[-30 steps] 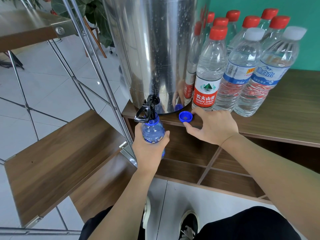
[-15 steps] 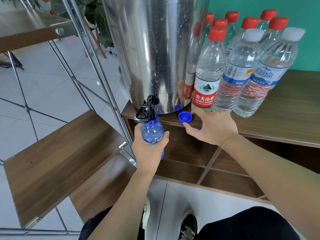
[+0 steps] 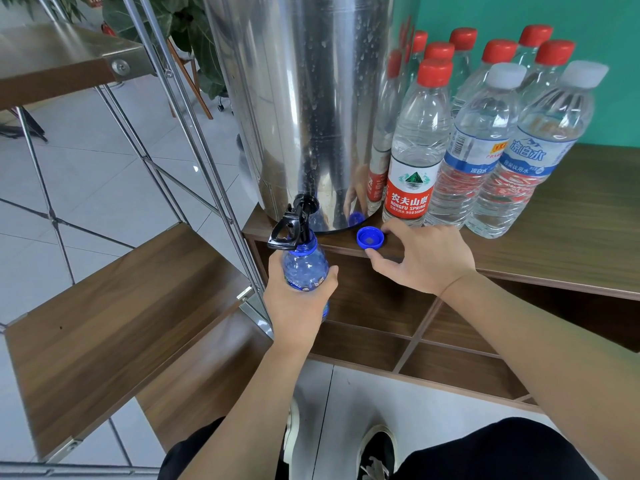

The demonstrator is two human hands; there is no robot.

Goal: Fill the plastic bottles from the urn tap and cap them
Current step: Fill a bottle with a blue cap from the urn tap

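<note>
Directly above the left hand (image 3: 299, 299), which wraps the blue plastic bottle (image 3: 304, 268), the mouth meets the black urn tap (image 3: 294, 223) for filling. Right of it, the right hand (image 3: 420, 259), fingers loosely apart, brackets the blue cap (image 3: 370, 238), ready for capping.

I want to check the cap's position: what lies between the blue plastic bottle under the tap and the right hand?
In the head view, only the loose blue screw cap lies between the blue plastic bottle and the right hand, on the wooden cabinet top.
</note>
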